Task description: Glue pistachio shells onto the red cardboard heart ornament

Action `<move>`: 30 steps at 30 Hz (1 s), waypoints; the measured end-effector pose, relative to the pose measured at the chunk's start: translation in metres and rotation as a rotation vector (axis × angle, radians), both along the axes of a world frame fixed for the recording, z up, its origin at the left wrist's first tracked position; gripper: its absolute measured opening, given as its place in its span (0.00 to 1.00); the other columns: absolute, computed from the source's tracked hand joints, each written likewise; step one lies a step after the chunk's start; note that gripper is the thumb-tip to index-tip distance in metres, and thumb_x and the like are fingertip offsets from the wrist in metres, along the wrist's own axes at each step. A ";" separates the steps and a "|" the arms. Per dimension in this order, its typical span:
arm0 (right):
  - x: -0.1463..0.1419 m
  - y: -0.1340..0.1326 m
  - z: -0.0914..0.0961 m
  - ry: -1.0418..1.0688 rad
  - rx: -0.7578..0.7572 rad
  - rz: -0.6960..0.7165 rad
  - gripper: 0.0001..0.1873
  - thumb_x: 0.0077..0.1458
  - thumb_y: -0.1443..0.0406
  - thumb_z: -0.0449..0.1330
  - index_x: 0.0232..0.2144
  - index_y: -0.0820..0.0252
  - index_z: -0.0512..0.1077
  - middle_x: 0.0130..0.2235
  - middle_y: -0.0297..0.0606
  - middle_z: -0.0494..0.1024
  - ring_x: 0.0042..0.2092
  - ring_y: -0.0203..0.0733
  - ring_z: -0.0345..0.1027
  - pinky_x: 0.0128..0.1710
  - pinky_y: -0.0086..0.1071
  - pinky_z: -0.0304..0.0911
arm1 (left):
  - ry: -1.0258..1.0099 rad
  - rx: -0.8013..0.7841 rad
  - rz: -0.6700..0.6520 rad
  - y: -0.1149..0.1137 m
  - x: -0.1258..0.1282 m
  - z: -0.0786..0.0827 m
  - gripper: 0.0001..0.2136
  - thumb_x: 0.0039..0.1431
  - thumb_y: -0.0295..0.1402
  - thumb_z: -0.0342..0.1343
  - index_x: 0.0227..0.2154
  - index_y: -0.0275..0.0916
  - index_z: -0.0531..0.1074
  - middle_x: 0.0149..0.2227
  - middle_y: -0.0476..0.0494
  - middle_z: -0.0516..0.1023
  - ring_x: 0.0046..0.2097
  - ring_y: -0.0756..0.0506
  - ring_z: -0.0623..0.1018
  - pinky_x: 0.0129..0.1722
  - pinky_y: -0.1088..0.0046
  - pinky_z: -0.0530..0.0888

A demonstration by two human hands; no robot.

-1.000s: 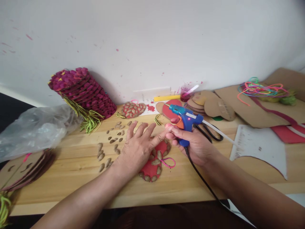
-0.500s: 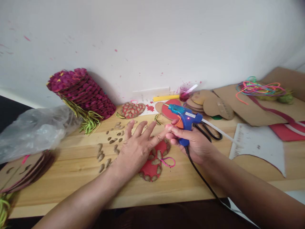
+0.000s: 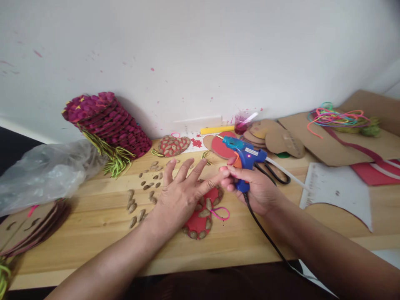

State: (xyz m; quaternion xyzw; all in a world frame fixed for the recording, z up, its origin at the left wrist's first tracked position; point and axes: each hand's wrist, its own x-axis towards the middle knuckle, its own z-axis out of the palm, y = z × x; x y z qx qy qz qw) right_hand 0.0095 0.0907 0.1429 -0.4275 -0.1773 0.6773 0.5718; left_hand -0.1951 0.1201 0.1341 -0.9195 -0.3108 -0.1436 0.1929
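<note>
A blue hot glue gun (image 3: 245, 156) with an orange trigger is gripped in my right hand (image 3: 258, 185), its nozzle pointing up and left. My left hand (image 3: 181, 189) is spread over a red cutout (image 3: 193, 221), fingers apart. The tip of its index finger or thumb meets the fingertips of my right hand beside the gun's handle. Unshelled peanuts line the cutout's edge, and a pink cord loop (image 3: 222, 213) sticks out at its right. My left hand hides part of the cutout. Loose peanuts (image 3: 133, 204) lie on the table to the left.
At the back left leans a stack of purple-covered pieces (image 3: 112, 125) with green tassels. A plastic bag (image 3: 46, 175) lies below it. Behind my hands are a peanut-covered piece (image 3: 173, 146) and a cup of purple liquid (image 3: 243, 123). Cardboard (image 3: 331, 141) with coloured cords is at right.
The view has shifted very slightly. My hands stay nearly in place, with their fingertips still together beside the glue gun.
</note>
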 end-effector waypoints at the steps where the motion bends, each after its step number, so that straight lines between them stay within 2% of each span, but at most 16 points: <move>1: 0.000 0.000 0.001 0.006 0.002 0.000 0.03 0.49 0.69 0.69 0.29 0.59 0.78 0.28 0.32 0.82 0.24 0.31 0.76 0.23 0.20 0.70 | 0.008 -0.006 0.001 0.000 0.000 0.000 0.35 0.65 0.24 0.50 0.69 0.61 0.46 0.65 0.42 0.65 0.63 0.33 0.66 0.62 0.41 0.55; 5: 0.000 -0.002 0.001 0.067 0.039 0.026 0.07 0.49 0.66 0.70 0.34 0.56 0.78 0.31 0.30 0.83 0.29 0.33 0.78 0.28 0.22 0.73 | 0.008 -0.038 0.023 0.000 0.000 0.000 0.34 0.65 0.23 0.50 0.68 0.61 0.51 0.65 0.42 0.66 0.63 0.33 0.66 0.61 0.40 0.57; 11: 0.000 -0.003 -0.001 0.048 0.044 0.040 0.12 0.48 0.69 0.72 0.37 0.55 0.78 0.39 0.32 0.85 0.34 0.33 0.80 0.32 0.21 0.74 | 0.001 -0.045 0.032 0.000 0.001 -0.006 0.33 0.62 0.21 0.52 0.67 0.57 0.57 0.65 0.41 0.66 0.63 0.33 0.67 0.63 0.40 0.56; 15: -0.001 -0.005 0.000 0.034 0.099 0.054 0.13 0.48 0.69 0.72 0.38 0.55 0.78 0.38 0.32 0.85 0.35 0.34 0.80 0.34 0.22 0.74 | 0.018 -0.045 0.037 0.000 0.001 -0.008 0.32 0.63 0.21 0.51 0.66 0.56 0.59 0.65 0.40 0.66 0.63 0.33 0.66 0.63 0.39 0.56; 21: -0.002 -0.005 -0.001 -0.019 0.074 0.020 0.12 0.47 0.67 0.73 0.36 0.57 0.79 0.38 0.34 0.85 0.33 0.32 0.79 0.31 0.21 0.72 | 0.026 -0.021 0.036 0.000 0.001 -0.008 0.33 0.64 0.21 0.51 0.67 0.58 0.55 0.64 0.39 0.67 0.62 0.33 0.68 0.62 0.39 0.58; 26: 0.000 -0.003 -0.003 -0.008 0.058 0.033 0.11 0.45 0.67 0.73 0.34 0.57 0.79 0.33 0.32 0.84 0.31 0.33 0.78 0.29 0.22 0.71 | 0.024 -0.039 0.036 -0.001 0.000 -0.008 0.36 0.63 0.20 0.50 0.68 0.61 0.50 0.65 0.40 0.66 0.63 0.33 0.67 0.62 0.38 0.56; 30: -0.001 -0.004 -0.001 0.017 0.039 0.036 0.10 0.46 0.68 0.73 0.34 0.57 0.80 0.36 0.32 0.84 0.32 0.33 0.78 0.31 0.21 0.72 | 0.017 -0.045 0.049 0.001 0.000 -0.009 0.35 0.64 0.21 0.51 0.68 0.61 0.52 0.65 0.40 0.66 0.64 0.33 0.67 0.62 0.38 0.56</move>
